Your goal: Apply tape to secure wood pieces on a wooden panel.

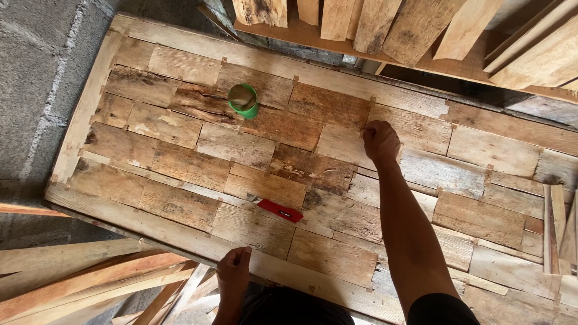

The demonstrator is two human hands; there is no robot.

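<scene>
A large wooden panel (180,235) made of many rough rectangular boards inside a frame lies flat below me. My right hand (380,140) reaches far across it, fingers curled and pressing at a joint between boards near the far rail. Whether it pinches something small there, I cannot tell. My left hand (234,271) rests on the near rail with its fingers bent, and I cannot see anything in it. A red utility knife (279,209) lies on the boards between my hands. A green cup (242,100) stands toward the far left.
Loose planks (90,277) lean at the lower left. More boards (385,21) are stacked on a shelf beyond the panel. Short wood pieces (560,229) sit at the right edge. A grey block wall (30,78) is on the left.
</scene>
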